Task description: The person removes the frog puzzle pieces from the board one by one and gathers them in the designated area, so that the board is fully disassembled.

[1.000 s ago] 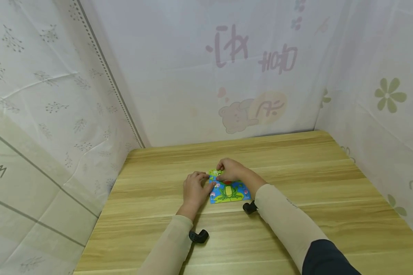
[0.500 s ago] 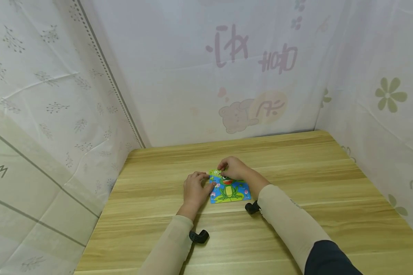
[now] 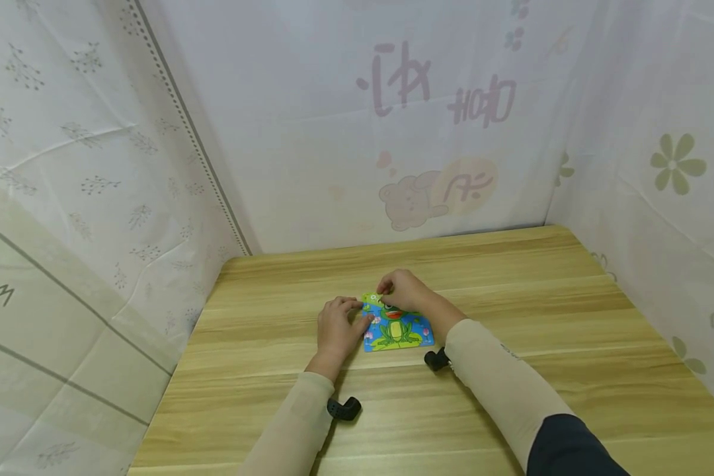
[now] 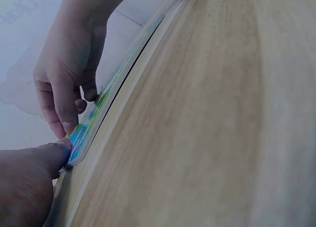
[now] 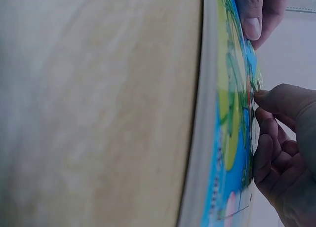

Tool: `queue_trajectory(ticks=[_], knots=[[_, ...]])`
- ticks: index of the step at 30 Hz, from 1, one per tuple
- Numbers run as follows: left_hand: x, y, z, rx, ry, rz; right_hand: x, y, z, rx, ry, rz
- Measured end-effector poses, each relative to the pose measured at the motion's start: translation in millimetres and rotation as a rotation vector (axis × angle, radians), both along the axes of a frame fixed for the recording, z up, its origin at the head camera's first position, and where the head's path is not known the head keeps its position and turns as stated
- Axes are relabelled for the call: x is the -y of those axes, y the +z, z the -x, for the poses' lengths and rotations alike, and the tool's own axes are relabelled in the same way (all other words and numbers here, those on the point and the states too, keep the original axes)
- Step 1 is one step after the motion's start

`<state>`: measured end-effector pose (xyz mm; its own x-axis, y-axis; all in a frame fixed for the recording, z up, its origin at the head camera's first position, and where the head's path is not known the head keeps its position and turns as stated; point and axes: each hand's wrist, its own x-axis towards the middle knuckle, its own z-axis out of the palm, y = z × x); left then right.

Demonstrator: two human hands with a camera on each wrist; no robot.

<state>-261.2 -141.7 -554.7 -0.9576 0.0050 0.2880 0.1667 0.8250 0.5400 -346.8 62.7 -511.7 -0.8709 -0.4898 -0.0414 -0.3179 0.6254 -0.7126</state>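
A frog jigsaw puzzle (image 3: pixel 395 334), blue and green on a thin board, lies flat on the wooden table. At its left edge is my left hand (image 3: pixel 336 328), the thumb resting on the picture and the fingers stretched along the side. My right hand (image 3: pixel 406 291) reaches over the top part, thumb and forefinger pinching a small puzzle piece close over the frog's head. In the right wrist view a bit of the green puzzle piece (image 5: pixel 258 82) shows at the thumb tip; the rest is hidden by the fingers. The left wrist view shows the board's thin edge (image 4: pixel 106 108) side-on.
The wooden table (image 3: pixel 262 317) extends around the board on all sides. White printed curtains (image 3: pixel 309 132) hang behind it and to both sides. A black wrist camera (image 3: pixel 344 409) sits on the left forearm and another black wrist camera (image 3: pixel 436 360) on the right.
My right hand has shifted slightly up and to the right, uncovering the frog's eye and mouth. The left hand and the board have stayed in place.
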Motion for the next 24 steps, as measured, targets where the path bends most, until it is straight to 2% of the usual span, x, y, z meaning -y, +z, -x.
queue_trajectory(ticks=[8,24], knots=[[0.1,0.9,-0.5,-0.003,0.002,-0.004,1.4,-2.5,3.1,-0.022,-0.014,-0.015],[-1.3,2.6,0.1,-0.008,-0.004,-0.007,-0.5,1.3,6.5,-0.027,0.021,-0.036]])
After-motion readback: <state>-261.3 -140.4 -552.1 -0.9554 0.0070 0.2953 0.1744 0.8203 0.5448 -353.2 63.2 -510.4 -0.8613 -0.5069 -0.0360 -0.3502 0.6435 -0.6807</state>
